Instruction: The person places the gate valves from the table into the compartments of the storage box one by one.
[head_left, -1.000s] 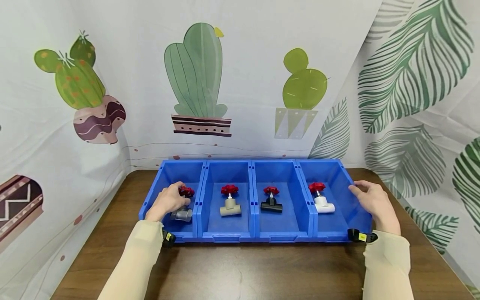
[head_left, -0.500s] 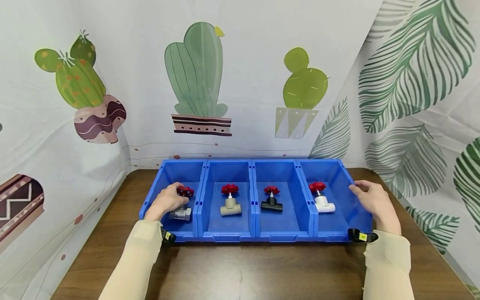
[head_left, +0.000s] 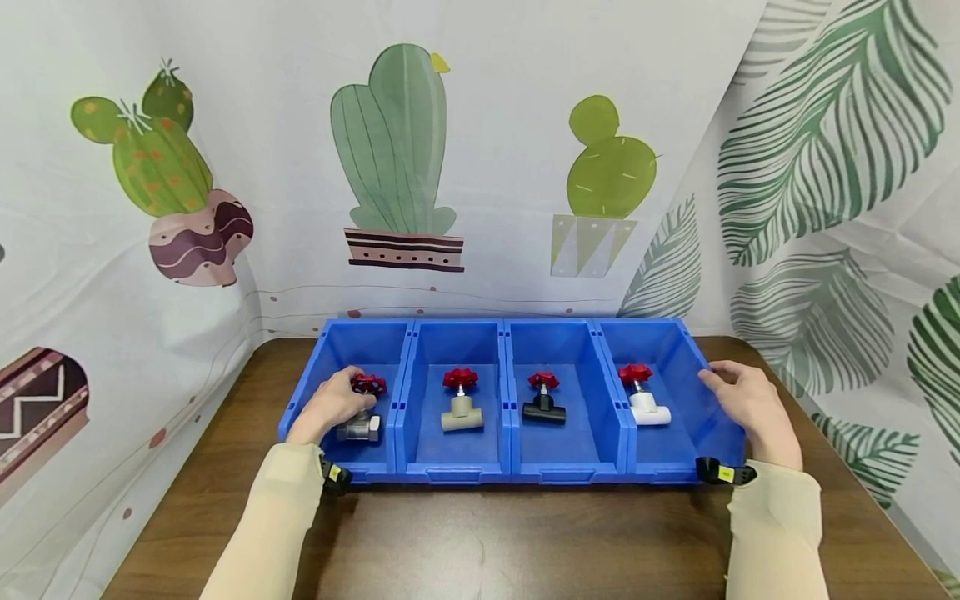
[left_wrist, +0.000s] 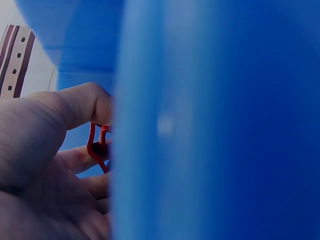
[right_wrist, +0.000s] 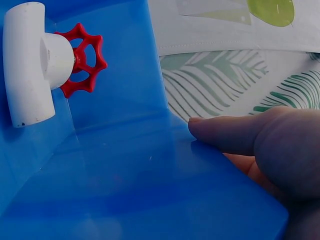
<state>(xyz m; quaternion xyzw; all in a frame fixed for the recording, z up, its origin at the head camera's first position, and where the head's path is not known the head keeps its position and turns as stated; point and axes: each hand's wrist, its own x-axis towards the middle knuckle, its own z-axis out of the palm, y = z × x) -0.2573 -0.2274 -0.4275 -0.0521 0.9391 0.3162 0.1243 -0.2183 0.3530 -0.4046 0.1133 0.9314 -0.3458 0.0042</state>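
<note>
In the leftmost blue bin [head_left: 372, 337], my left hand [head_left: 333, 403] holds a grey gate-type valve [head_left: 360, 428] at its red handwheel [head_left: 368, 383]. The left wrist view shows thumb and fingers around the red wheel [left_wrist: 93, 145]; a blue bin wall [left_wrist: 210, 120] hides the valve body there. At the far right, my right hand [head_left: 753, 407] pinches the rim of the rightmost bin's outer wall [head_left: 708, 417]. Its thumb [right_wrist: 225, 134] lies on the inner side of that wall, fingers outside. Inside this bin is a white valve [right_wrist: 30, 65] with a red handwheel [right_wrist: 85, 60].
Between them, one bin holds a beige valve [head_left: 461, 414] and another a black valve [head_left: 543, 409], both with red handwheels. The joined bins stand on a brown wooden table [head_left: 480, 542], with a cactus-and-leaf printed curtain [head_left: 510, 167] close behind.
My left hand and the grey valve have shifted slightly left, and the valve body has turned a little. My right hand stays at the bin wall.
</note>
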